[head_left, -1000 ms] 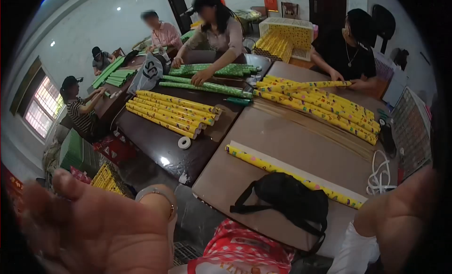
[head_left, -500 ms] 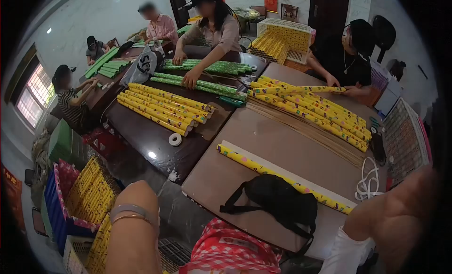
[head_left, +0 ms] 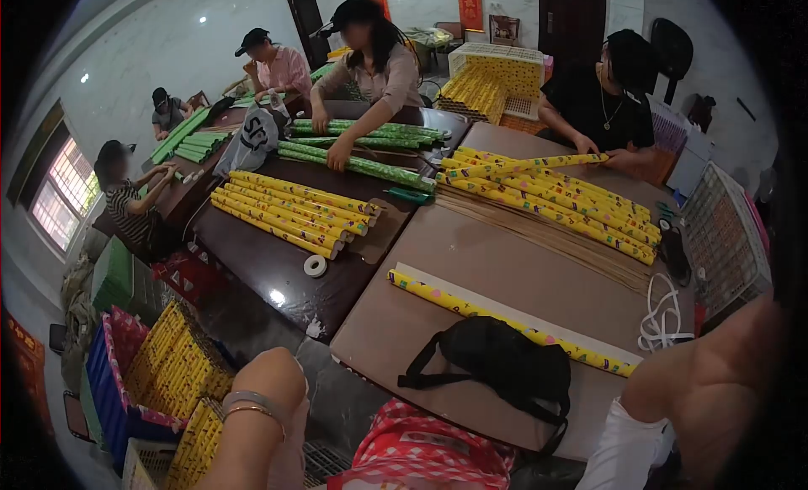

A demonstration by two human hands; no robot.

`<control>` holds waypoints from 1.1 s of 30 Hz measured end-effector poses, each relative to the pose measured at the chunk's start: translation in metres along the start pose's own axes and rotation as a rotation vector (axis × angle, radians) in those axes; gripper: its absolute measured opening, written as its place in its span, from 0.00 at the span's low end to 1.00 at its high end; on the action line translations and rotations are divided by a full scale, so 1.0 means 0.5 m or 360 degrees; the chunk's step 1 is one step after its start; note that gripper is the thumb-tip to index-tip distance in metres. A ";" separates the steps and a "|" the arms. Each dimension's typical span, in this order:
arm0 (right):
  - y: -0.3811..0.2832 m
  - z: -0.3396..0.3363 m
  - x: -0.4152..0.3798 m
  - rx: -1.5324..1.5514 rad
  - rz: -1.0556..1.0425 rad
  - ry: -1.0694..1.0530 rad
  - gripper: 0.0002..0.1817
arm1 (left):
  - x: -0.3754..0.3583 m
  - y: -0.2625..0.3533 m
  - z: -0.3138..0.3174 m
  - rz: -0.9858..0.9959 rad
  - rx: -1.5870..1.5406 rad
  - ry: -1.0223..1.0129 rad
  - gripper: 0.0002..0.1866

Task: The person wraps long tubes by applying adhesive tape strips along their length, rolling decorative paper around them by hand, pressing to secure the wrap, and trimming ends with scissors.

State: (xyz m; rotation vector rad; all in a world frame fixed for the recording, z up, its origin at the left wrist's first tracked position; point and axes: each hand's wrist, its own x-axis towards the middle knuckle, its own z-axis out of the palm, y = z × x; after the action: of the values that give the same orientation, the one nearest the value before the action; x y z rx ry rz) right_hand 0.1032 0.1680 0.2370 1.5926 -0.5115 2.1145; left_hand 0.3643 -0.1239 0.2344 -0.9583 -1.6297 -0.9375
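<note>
My left hand (head_left: 273, 376), with two bracelets at the wrist, hangs left of the near table beside the yellow-filled crates; its fingers are hidden. My right hand (head_left: 728, 359) is large at the right edge, above a white sleeve, with its fingers out of sight. Nearest to it are a yellow patterned roll (head_left: 505, 322) on a pale sheet and a looped white strap (head_left: 661, 317). A black bag (head_left: 505, 359) lies in front of that roll at the table's near edge.
Yellow rolls (head_left: 286, 212) and a tape ring (head_left: 315, 266) lie on the dark table (head_left: 244, 271). A co-worker (head_left: 370, 69) touches green rolls (head_left: 362, 164); another (head_left: 606, 103) holds a yellow roll. Three more people sit at the left. Crates (head_left: 139, 380) stand at lower left.
The view has shifted slightly. More of my left hand shows beyond the bracelets, farther right. My right hand sits a little lower. A seated co-worker at the back has raised their head.
</note>
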 end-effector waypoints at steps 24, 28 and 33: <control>0.048 0.074 -0.091 0.0111 0.0222 0.0020 0.19 | -0.201 -0.087 0.172 -0.1396 -0.0802 -0.0434 0.14; 0.049 0.062 -0.080 0.0137 0.0203 0.0030 0.19 | -0.200 -0.077 0.170 -0.1407 -0.0847 -0.0461 0.14; 0.033 0.056 -0.057 0.0126 0.0205 0.0009 0.18 | -0.195 -0.061 0.163 -0.1410 -0.0891 -0.0473 0.14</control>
State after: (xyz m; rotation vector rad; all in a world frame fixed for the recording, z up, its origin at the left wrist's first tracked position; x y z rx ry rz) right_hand 0.1232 0.1355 0.2166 1.6361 -0.5486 2.2594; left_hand 0.3269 -0.0764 0.1184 -0.7295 -2.1448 -2.0033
